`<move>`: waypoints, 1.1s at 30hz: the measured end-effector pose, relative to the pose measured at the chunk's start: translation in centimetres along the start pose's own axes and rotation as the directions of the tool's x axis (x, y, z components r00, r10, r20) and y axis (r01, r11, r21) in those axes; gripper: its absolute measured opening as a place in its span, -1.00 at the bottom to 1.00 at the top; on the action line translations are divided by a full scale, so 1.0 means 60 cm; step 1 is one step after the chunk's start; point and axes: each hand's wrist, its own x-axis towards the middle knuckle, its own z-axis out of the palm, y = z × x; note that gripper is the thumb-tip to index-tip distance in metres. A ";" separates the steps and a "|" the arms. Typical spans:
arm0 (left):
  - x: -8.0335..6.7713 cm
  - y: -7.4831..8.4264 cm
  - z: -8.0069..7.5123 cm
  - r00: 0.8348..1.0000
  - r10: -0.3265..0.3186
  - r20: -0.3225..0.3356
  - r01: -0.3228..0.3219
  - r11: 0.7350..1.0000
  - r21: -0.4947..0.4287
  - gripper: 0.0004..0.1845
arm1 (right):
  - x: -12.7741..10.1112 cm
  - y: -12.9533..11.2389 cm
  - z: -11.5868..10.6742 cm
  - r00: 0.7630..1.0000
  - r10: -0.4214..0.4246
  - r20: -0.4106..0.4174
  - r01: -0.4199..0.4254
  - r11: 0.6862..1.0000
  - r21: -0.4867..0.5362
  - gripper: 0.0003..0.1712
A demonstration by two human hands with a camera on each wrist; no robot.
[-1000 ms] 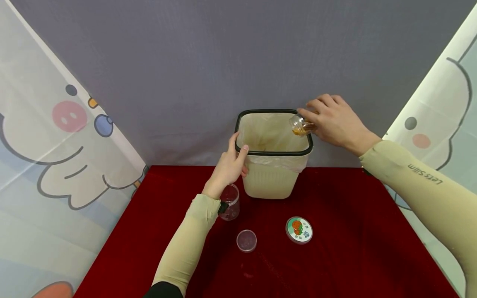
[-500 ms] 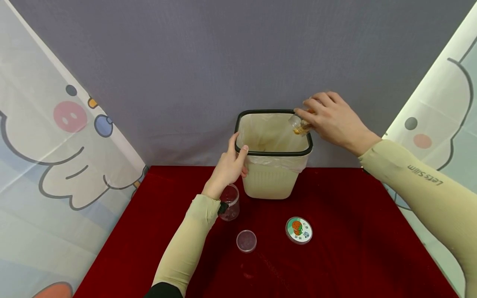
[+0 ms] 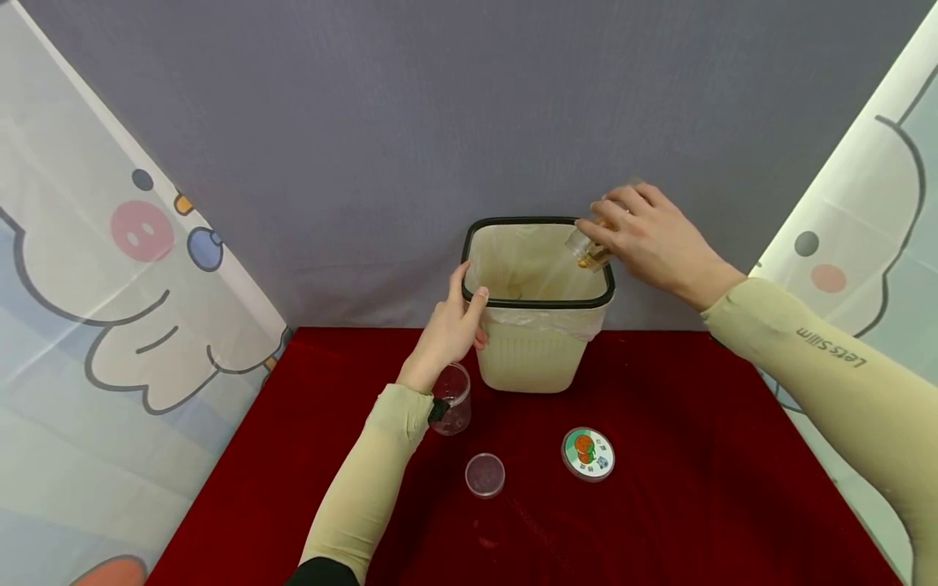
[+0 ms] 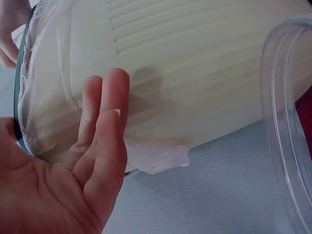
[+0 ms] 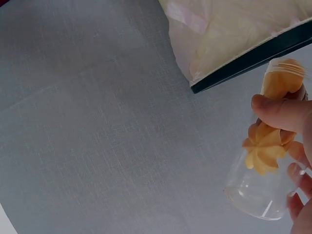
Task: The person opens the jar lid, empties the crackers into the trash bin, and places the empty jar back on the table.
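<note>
A cream trash bin point(image 3: 531, 354) with a black rim and a clear liner stands at the back of the table. My left hand point(image 3: 449, 330) grips its left front corner, thumb over the rim; in the left wrist view fingers point(image 4: 115, 92) lie along the outer wall. Above the right side of the bin, my right hand point(image 3: 652, 236) holds a clear plastic jar point(image 3: 577, 242), tilted with its mouth toward the opening. Swirled yellow cookies point(image 5: 265, 148) sit inside the jar, some at the threaded neck, as the right wrist view shows. My right fingers partly cover them.
An uncapped clear jar point(image 3: 456, 415) stands beside my left wrist. In front lie a round clear lid point(image 3: 485, 475) and a lid with an orange fruit label point(image 3: 588, 453) on the red tablecloth point(image 3: 659, 513). A grey cloth backdrop point(image 3: 352, 163) hangs behind the bin.
My right hand has shifted slightly left and tipped the jar more, its base now showing above the hand. The left hand and the bin have stayed in place.
</note>
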 end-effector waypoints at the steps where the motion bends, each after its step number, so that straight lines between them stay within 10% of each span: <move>1: 0.000 0.000 0.000 1.000 -0.001 0.001 0.001 1.000 -0.001 -0.15 | -0.001 -0.001 0.000 1.000 -0.005 0.000 0.005 1.000 -0.003 -0.52; 33: 0.003 -0.003 0.000 1.000 0.003 0.007 -0.003 1.000 -0.016 -0.18 | 0.007 0.000 -0.014 0.998 0.058 0.032 -0.057 0.998 -0.034 -0.47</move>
